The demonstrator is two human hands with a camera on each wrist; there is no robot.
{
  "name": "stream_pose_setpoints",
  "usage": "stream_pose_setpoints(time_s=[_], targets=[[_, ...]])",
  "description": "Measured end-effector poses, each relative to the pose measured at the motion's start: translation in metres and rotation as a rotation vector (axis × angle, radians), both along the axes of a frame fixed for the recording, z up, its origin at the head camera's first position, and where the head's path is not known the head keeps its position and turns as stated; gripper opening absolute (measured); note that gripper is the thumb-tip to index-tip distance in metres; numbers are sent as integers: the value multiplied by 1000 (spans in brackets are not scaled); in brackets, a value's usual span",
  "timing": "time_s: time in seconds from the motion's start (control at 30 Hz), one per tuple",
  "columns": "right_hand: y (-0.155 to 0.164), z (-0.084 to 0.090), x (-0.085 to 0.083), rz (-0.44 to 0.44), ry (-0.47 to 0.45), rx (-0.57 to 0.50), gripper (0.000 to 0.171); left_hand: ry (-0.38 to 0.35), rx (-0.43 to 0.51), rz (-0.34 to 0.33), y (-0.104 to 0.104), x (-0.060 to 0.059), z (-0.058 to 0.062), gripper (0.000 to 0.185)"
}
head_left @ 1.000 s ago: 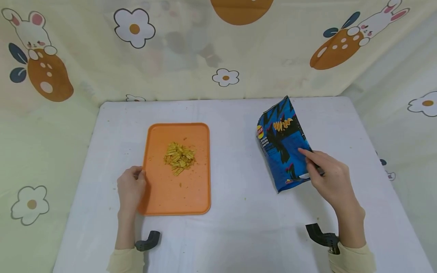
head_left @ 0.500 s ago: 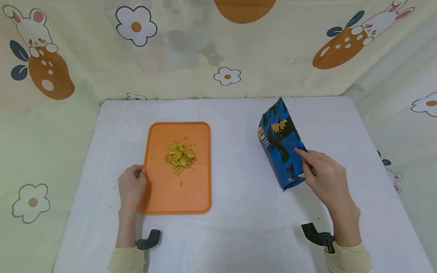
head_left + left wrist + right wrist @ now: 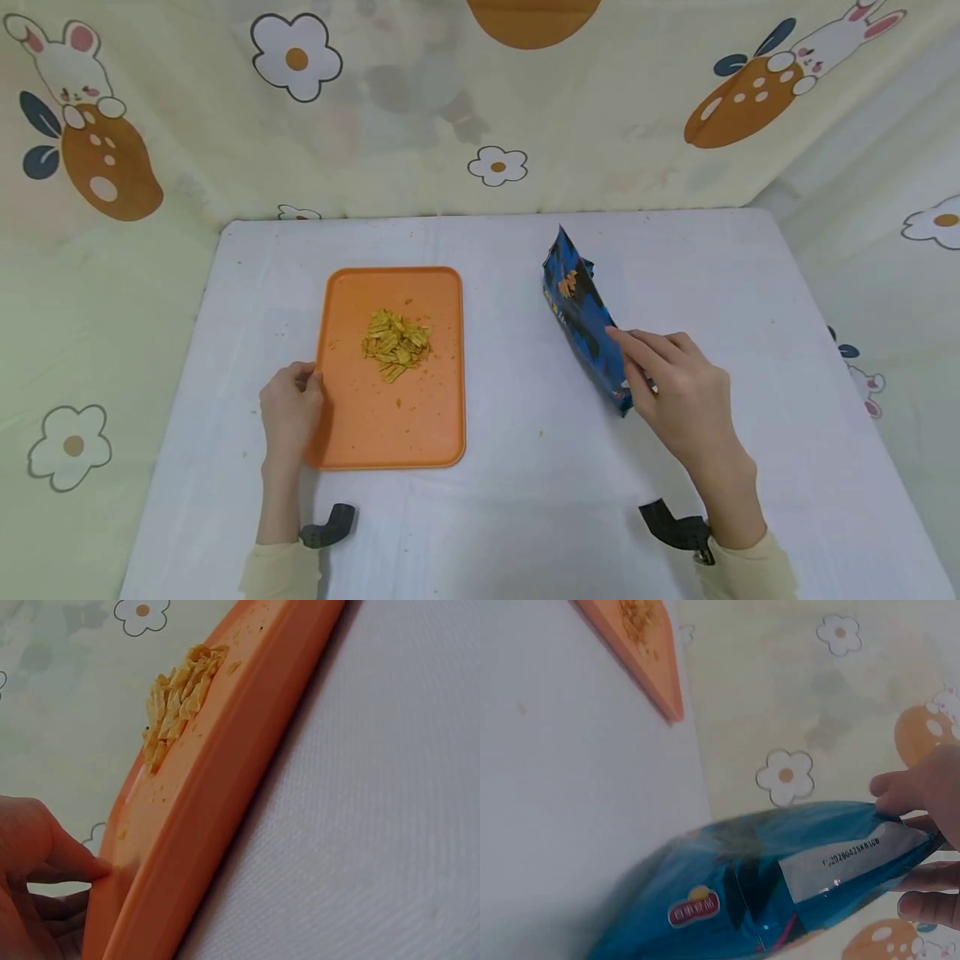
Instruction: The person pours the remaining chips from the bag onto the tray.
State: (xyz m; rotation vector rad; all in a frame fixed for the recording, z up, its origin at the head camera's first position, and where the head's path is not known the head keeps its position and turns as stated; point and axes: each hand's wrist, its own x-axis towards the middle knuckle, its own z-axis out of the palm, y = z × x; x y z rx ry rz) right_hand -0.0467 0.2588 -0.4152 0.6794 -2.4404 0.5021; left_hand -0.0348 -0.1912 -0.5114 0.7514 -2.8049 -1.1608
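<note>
The light is bright and soft all over. Shadows are faint. The blue bag looks blurry up close. The head view bends a little at its edges.

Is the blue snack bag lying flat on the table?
No, the right hand grips the blue bag near its lower end and holds it tilted up on edge above the white table.
</note>
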Motion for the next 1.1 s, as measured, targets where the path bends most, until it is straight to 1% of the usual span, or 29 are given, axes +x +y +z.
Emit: stream_pose_setpoints(time_s=[0.13, 0.23, 0.4, 0.5, 0.6, 0.77, 0.9, 1.0, 1.1], targets=[[-13, -1, 2, 5, 1, -17, 36, -12, 6, 9, 1, 0, 1, 30], [-24, -2, 3, 12, -14, -13, 38, -5, 3, 11, 2, 0, 1, 29], [-41, -8, 6, 43, -29, -14, 30, -6, -5, 11, 2, 0, 1, 29], [-51, -12, 10, 41, -40, -14, 22, -12, -3, 13, 2, 0, 1, 29], [-63, -17, 15, 23, -51, -23, 19, -14, -3, 16, 3, 0, 2, 29], [-85, -27, 27, -76, -78, -36, 18, 7, -14, 15, 3, 0, 4, 29], [-103, -34, 35, -141, -143, 12, 21, 8, -15, 17, 2, 1, 6, 29], [-113, -41, 39, -150, -184, 96, 24, -6, -7, 16, 3, 1, 6, 29], [-119, -50, 40, -141, -207, 166, 23, -28, 2, 13, 4, 1, 6, 30]])
